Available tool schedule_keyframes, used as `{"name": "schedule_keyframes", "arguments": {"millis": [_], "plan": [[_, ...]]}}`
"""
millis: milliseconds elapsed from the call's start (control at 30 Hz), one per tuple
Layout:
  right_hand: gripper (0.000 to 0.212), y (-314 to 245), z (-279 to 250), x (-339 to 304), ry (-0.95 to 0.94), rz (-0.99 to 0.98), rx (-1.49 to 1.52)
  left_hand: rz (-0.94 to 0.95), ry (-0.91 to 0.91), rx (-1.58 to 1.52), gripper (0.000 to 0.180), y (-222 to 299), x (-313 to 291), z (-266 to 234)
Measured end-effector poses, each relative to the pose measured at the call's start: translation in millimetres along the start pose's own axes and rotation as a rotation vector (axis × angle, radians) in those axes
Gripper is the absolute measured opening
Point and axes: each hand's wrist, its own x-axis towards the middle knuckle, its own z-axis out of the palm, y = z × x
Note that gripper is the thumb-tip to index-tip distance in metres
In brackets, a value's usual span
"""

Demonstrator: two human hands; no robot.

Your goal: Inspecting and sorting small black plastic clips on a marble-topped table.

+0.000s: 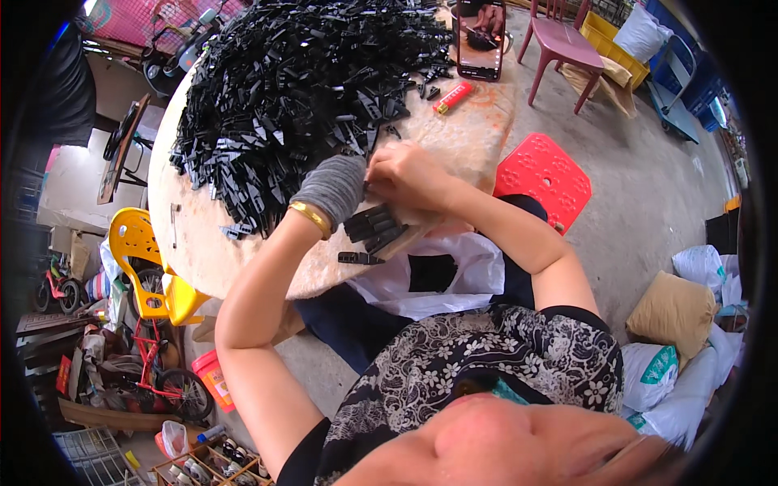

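Note:
My left hand (pixel 331 193), in a grey knitted glove with a gold bangle at the wrist, is closed at the near edge of a big heap of small black plastic parts (pixel 275 97). Right beside it, my bare right hand (pixel 405 175) has its fingers pinched together, the fingertips close to the glove. Dark bits show between the two hands, but what they hold is too small and hidden to make out. Just below them, several black parts (pixel 374 227) lie side by side at the table edge, with one single black part (pixel 361 258) nearer to me.
The round table (pixel 194 243) also bears a red lighter (pixel 452 98) and a propped phone (pixel 480 40). A white plastic bag (pixel 478 271) lies open over my lap. A red stool (pixel 543 180) stands at right, a yellow chair (pixel 138 251) at left, filled sacks (pixel 673 316) further right.

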Motion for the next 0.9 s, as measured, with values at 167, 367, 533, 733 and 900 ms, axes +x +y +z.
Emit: {"name": "schedule_keyframes", "arguments": {"millis": [167, 367, 533, 733, 900], "plan": [[0.017, -1.0, 4.0, 0.2, 0.025, -0.070, 0.019, 0.016, 0.057, -0.067, 0.027, -9.0, -4.2, 7.9], [0.013, -2.2, 5.8, -1.6, 0.006, -0.054, -0.070, 0.008, 0.090, -0.040, 0.030, -9.5, -8.3, 11.9], [0.013, 5.0, 1.2, 3.1, -0.046, -0.059, 0.212, -0.058, 0.194, -0.365, 0.045, -17.7, -23.5, 18.4], [0.021, -0.9, -8.0, 6.6, -0.196, 0.170, 0.795, -0.017, 0.484, -0.929, 0.063, 3.6, -46.5, 46.6], [0.025, -2.4, -16.9, 5.9, -0.262, 0.338, 0.974, 0.045, 0.494, -0.546, 0.059, 16.5, -43.9, 39.6]]}}
